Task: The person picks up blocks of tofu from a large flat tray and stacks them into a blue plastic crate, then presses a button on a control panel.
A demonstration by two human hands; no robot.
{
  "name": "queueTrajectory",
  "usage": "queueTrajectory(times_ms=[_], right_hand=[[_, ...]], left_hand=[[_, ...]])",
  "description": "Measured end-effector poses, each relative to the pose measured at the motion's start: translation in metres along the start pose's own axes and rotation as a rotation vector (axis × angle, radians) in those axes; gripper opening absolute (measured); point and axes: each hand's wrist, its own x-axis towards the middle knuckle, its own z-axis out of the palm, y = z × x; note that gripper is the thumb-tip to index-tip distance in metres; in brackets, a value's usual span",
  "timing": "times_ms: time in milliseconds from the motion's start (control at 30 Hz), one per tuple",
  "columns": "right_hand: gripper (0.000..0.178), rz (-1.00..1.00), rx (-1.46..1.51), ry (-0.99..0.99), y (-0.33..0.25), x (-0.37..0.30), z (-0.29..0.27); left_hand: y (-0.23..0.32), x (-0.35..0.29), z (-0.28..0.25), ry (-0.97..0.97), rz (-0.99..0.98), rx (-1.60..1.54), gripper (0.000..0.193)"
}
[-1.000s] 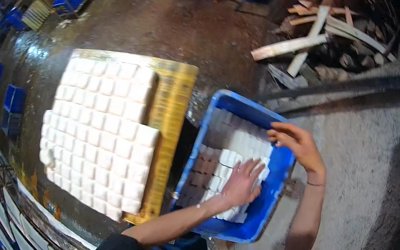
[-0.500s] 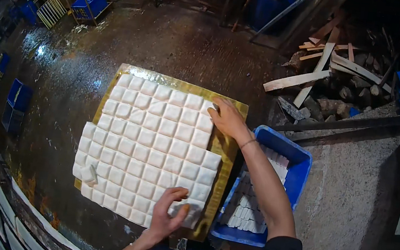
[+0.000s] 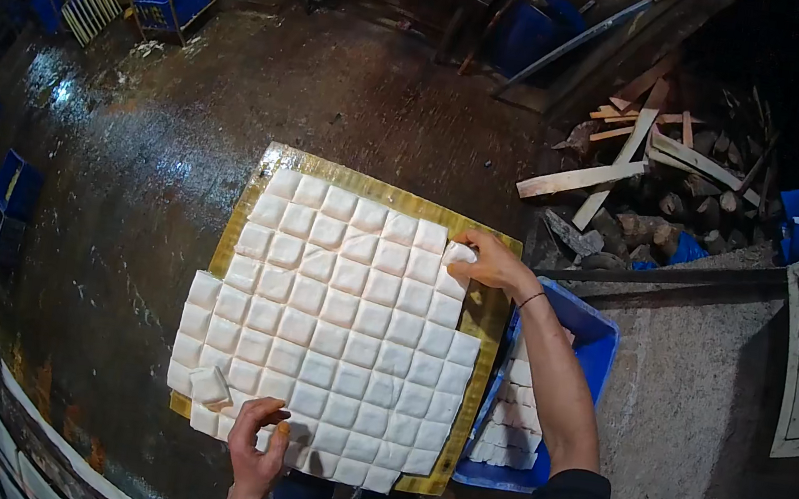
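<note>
A grid of cut blocks (image 3: 328, 331) lay on a board (image 3: 484, 362) on the floor (image 3: 148, 166). A crate (image 3: 589, 345) holding more blocks stood just right of it; behind that lay a woodpile (image 3: 651, 182).

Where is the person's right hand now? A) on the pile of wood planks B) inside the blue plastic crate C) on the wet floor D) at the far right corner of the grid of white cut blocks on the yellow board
D: the right hand grips a white block at the far right corner of the grid of white cut blocks on the yellow board, beside the blue plastic crate.
</note>
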Motion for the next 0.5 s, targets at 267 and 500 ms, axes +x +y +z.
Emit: queueTrajectory(times_ms=[267, 500], right_hand=[[0.046, 0.034, 0.374, -0.1, -0.035, 0.031, -0.02], [0.065, -0.015, -0.058, -0.171, -0.026, 0.056, -0.005]], left_hand=[[-0.001, -0.001, 0.008, 0.108, -0.028, 0.008, 0.027], [0.007, -0.006, 0.027, 0.123, -0.072, 0.006, 0.028]])
